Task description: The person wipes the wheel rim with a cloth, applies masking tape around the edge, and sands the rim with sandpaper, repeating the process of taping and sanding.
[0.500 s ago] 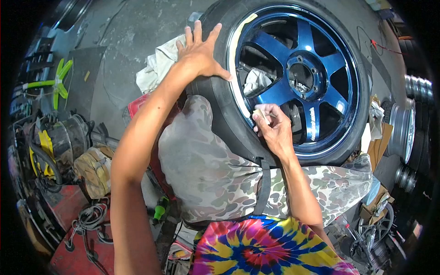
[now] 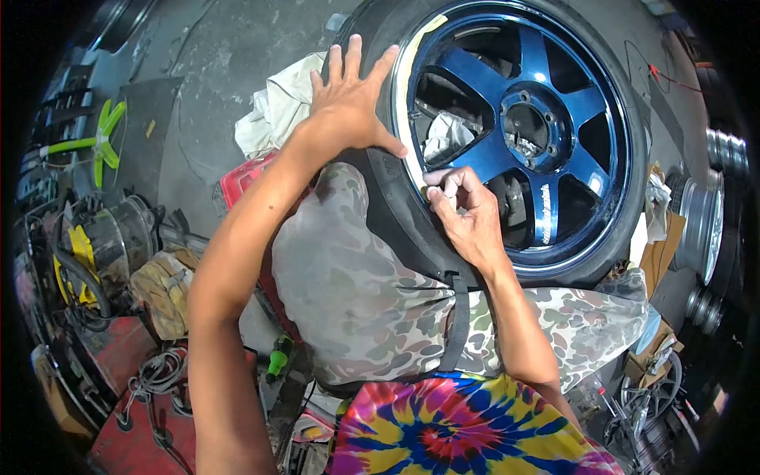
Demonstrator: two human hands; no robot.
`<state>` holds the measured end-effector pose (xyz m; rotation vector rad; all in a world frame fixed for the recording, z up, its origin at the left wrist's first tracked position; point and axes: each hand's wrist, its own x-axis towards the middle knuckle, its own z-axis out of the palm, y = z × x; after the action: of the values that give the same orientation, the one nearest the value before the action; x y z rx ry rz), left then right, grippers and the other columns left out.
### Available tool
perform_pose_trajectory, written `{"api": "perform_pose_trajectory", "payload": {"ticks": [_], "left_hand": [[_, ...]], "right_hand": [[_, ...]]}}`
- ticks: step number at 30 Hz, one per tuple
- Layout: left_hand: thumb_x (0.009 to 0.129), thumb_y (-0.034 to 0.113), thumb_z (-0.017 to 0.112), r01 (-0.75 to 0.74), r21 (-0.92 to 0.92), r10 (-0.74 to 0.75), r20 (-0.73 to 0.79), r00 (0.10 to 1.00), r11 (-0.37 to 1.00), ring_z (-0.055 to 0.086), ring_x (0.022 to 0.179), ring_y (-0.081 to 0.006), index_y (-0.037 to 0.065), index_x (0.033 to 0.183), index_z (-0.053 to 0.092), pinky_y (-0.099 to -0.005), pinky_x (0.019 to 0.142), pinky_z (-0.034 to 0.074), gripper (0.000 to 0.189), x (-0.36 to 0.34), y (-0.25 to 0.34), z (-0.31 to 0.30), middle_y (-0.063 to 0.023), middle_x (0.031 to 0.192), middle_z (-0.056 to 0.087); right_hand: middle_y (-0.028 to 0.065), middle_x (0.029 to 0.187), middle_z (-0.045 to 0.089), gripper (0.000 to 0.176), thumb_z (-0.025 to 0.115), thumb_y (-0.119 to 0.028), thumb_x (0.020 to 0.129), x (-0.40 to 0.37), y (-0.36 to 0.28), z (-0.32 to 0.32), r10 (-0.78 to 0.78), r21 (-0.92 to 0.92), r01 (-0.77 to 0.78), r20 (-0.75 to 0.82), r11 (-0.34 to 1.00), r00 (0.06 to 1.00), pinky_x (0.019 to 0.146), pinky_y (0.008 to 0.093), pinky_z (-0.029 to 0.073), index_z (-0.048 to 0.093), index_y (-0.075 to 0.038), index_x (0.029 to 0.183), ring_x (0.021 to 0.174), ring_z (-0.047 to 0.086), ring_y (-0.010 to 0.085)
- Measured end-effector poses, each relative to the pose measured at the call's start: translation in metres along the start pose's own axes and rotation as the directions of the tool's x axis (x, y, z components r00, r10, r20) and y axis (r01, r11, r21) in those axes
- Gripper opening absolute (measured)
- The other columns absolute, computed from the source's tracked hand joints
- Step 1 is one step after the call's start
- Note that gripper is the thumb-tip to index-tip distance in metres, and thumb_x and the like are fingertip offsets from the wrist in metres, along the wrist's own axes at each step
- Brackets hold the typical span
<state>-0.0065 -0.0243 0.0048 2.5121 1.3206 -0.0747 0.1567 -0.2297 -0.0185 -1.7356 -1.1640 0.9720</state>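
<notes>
A large tire [image 2: 380,178] with a blue spoked wheel [image 2: 479,166] leans in front of my lap. My left hand [image 2: 348,107] rests on the tire's sidewall, fingers spread, its thumb at the rim edge. Pale yellow tape [image 2: 407,75] curves along the left of that rim. My right hand [image 2: 471,218] is at the lower left of the rim, below the left thumb. Its fingers pinch a small pale piece [image 2: 450,188], mostly hidden by them. Behind the spokes a crumpled white cloth [image 2: 447,134] shows.
A light cloth [image 2: 273,111] lies on the floor left of the tire. Beside my leg are a red object [image 2: 241,180] and a green bottle [image 2: 278,358]. Cables lie on a red box [image 2: 142,443] at lower left. More wheels [image 2: 701,226] stand at right.
My right hand has moved up along the rim, closer to the left thumb. The left hand has slid slightly down and right. The wheel appears shifted a little right in view.
</notes>
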Motion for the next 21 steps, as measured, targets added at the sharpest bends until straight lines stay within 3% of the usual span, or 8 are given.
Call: {"api": "perform_pose_trajectory", "payload": {"ticks": [4, 5, 7, 8, 11, 14, 16, 21], "left_hand": [[0.043, 0.065, 0.098, 0.043, 0.048, -0.042, -0.010, 0.999, 0.998, 0.008, 0.158, -0.0525, 0.038, 0.168, 0.012, -0.0701, 0.122, 0.022, 0.154, 0.027, -0.016, 0.001, -0.0268, 0.173, 0.005], [0.043, 0.067, 0.097, 0.052, 0.026, -0.051, -0.034, 0.998, 0.998, 0.009, 0.158, -0.0531, 0.038, 0.168, 0.013, -0.0698, 0.122, 0.022, 0.154, 0.034, -0.022, 0.001, -0.0269, 0.173, 0.006], [0.044, 0.072, 0.095, 0.085, 0.002, -0.085, -0.044, 0.995, 0.996, 0.011, 0.156, -0.0552, 0.034, 0.169, 0.014, -0.0667, 0.123, 0.022, 0.154, 0.049, -0.031, -0.001, -0.0297, 0.172, 0.008], [0.044, 0.072, 0.095, 0.088, -0.001, -0.088, -0.049, 0.995, 0.996, 0.011, 0.156, -0.0552, 0.034, 0.169, 0.014, -0.0667, 0.123, 0.022, 0.154, 0.055, -0.035, -0.002, -0.0297, 0.172, 0.008], [0.047, 0.075, 0.094, 0.154, -0.199, -0.152, 0.021, 0.988, 0.968, 0.010, 0.156, -0.0556, 0.022, 0.169, 0.016, -0.0609, 0.125, 0.022, 0.154, 0.067, -0.048, 0.004, -0.0402, 0.166, 0.012], [0.049, 0.071, 0.095, 0.153, -0.338, -0.180, -0.049, 0.982, 0.929, 0.011, 0.157, -0.0548, 0.018, 0.169, 0.018, -0.0602, 0.126, 0.022, 0.151, 0.075, -0.052, 0.017, -0.0413, 0.166, 0.014], [0.050, 0.068, 0.095, 0.183, -0.368, -0.211, -0.038, 0.977, 0.911, 0.012, 0.156, -0.0545, 0.017, 0.169, 0.017, -0.0594, 0.125, 0.023, 0.152, 0.082, -0.051, 0.016, -0.0393, 0.166, 0.015], [0.054, 0.065, 0.095, 0.194, -0.405, -0.239, -0.063, 0.969, 0.893, 0.018, 0.156, -0.0534, 0.014, 0.169, 0.017, -0.0570, 0.125, 0.027, 0.147, 0.097, -0.049, 0.011, -0.0372, 0.166, 0.019]], "right_hand": [[0.0089, 0.077, 0.055, 0.029, 0.072, -0.013, 0.090, 0.011, -0.029, 0.004, -0.129, -0.054, 0.134, 0.088, 0.989, 0.988, 0.066, 0.0356, 0.049, 0.067, 0.000, 0.116, 0.066, 0.057, 0.0207], [0.0131, 0.102, 0.064, 0.020, 0.071, -0.010, 0.091, 0.013, -0.031, 0.005, -0.115, -0.092, 0.128, 0.136, 0.988, 0.984, 0.069, 0.0353, 0.050, 0.056, -0.001, 0.100, 0.072, 0.059, 0.0204], [0.0173, 0.129, 0.073, 0.027, 0.071, -0.009, 0.092, 0.019, -0.034, 0.005, -0.105, -0.160, 0.137, 0.196, 0.978, 0.975, 0.073, 0.0355, 0.052, 0.045, -0.002, 0.085, 0.078, 0.062, 0.0223], [0.0173, 0.129, 0.073, 0.027, 0.071, -0.009, 0.092, 0.023, -0.034, 0.006, -0.109, -0.163, 0.142, 0.198, 0.976, 0.974, 0.073, 0.0355, 0.052, 0.045, -0.002, 0.085, 0.078, 0.062, 0.0223], [0.0163, 0.080, 0.057, 0.033, 0.067, -0.012, 0.088, 0.038, -0.033, 0.009, -0.177, -0.092, 0.196, 0.188, 0.976, 0.966, 0.075, 0.0437, 0.050, 0.065, 0.000, 0.119, 0.075, 0.060, 0.0356], [0.0175, 0.081, 0.058, 0.039, 0.066, -0.010, 0.085, 0.053, -0.047, 0.004, -0.250, -0.157, 0.284, 0.204, 0.946, 0.947, 0.077, 0.0449, 0.051, 0.065, 0.000, 0.123, 0.078, 0.062, 0.0372], [0.0187, 0.085, 0.060, 0.045, 0.066, -0.009, 0.084, 0.058, -0.055, 0.000, -0.116, -0.216, 0.181, 0.283, 0.959, 0.952, 0.079, 0.0453, 0.052, 0.064, 0.000, 0.128, 0.082, 0.064, 0.0380], [0.0166, 0.084, 0.057, 0.020, 0.069, -0.008, 0.086, 0.061, -0.036, 0.006, -0.262, -0.196, 0.295, 0.179, 0.935, 0.948, 0.071, 0.0429, 0.049, 0.062, 0.001, 0.103, 0.075, 0.060, 0.0351]]}}
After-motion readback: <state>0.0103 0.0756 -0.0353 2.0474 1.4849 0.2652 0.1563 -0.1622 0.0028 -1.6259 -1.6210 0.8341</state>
